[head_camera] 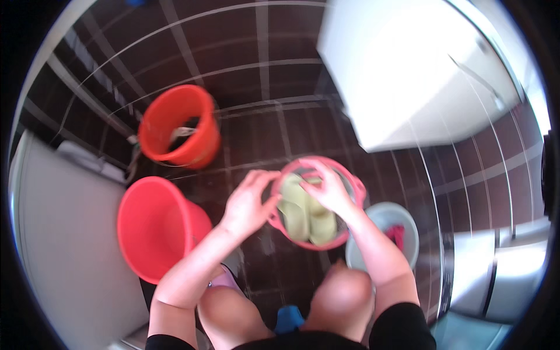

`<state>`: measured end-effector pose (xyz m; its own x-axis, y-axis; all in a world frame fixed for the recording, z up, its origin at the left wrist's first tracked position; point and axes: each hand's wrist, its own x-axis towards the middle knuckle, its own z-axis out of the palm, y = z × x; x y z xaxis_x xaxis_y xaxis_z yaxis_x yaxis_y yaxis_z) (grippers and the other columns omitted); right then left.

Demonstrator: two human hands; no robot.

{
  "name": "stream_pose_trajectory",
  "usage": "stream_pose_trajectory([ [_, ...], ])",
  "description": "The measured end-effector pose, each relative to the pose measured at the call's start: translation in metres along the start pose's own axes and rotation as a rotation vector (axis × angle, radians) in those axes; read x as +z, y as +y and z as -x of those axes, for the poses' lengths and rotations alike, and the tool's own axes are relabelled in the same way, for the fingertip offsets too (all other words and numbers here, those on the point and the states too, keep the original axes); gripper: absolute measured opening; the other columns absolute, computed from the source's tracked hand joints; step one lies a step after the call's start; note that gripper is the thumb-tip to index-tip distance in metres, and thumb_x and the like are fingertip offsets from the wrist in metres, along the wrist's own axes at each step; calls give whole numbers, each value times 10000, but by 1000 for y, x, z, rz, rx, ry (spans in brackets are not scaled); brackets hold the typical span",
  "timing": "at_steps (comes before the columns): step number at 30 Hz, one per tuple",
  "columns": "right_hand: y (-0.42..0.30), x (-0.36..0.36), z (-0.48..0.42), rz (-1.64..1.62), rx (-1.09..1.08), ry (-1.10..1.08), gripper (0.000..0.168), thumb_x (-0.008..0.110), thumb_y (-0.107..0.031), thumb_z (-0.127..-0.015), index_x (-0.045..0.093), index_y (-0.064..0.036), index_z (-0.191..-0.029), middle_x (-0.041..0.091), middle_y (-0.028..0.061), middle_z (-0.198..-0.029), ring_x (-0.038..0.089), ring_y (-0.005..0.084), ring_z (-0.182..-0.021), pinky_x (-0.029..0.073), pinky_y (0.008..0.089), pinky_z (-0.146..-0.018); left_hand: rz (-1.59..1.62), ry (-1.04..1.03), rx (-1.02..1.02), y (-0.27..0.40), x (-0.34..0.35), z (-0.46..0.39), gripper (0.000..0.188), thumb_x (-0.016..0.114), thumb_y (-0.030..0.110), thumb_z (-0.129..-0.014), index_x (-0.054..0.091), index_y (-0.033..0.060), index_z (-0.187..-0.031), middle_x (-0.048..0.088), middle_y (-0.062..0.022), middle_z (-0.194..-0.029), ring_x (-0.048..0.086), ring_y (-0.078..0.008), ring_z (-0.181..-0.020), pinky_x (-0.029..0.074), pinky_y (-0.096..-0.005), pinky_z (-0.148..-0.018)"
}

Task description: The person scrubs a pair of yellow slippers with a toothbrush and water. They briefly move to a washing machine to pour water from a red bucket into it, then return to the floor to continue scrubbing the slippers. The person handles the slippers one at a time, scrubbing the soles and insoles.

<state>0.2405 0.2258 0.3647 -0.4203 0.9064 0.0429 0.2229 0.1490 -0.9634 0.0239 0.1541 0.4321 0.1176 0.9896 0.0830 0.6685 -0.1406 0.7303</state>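
A pair of pale green slippers (295, 214) lies side by side in a pink basin (359, 192) on the floor before me. Over the upper part of the slippers is my right hand (327, 189), its thumb and fingers apart; blur hides whether they touch the slippers. My left hand (249, 203) is at the basin's left rim, fingers spread and nothing seen in it. Whether its fingertips rest on the rim is unclear. Greyish water or basin lining shows around the slippers.
A red bucket (151, 229) stands left, with an orange-red bucket (179, 124) holding something dark beyond it. Right of the basin, a pale tub (409, 218) holds a dark pink item. A white cabinet-like block (393, 78) juts in at upper right. Dark tiles (258, 144) cover the floor.
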Motion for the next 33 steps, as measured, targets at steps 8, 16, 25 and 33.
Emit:
stream_pose_trajectory([
  [8,146,-154,220,97,389,533,586,734,-64,-768,500,-102,-1304,553,121,-1184,610,217,-997,555,332,-790,104,-502,113,101,196,-1,425,682,120,-833,557,98,-1239,589,-109,-1148,621,-221,-982,514,-310,-819],
  [16,272,-196,357,613,888,810,1076,856,-252,-589,244,-209,-1473,386,206,-1388,396,453,-1245,391,529,-1009,145,-885,41,88,396,25,512,676,188,-839,491,129,-1314,584,-142,-1181,623,-244,-950,509,-364,-846],
  [25,348,-174,372,252,991,907,855,815,-221,-624,394,-133,-1364,587,177,-1187,568,371,-1110,448,453,-958,194,-1004,-205,56,518,54,660,640,253,-852,353,124,-1432,539,-210,-1290,528,-371,-1186,432,-433,-986],
  [33,301,-115,370,-427,650,976,465,732,-3,-716,553,4,-1145,667,77,-1027,638,159,-914,514,309,-823,248,-872,-97,59,491,82,724,668,245,-836,317,168,-1465,488,-193,-1343,552,-331,-1141,462,-414,-927],
])
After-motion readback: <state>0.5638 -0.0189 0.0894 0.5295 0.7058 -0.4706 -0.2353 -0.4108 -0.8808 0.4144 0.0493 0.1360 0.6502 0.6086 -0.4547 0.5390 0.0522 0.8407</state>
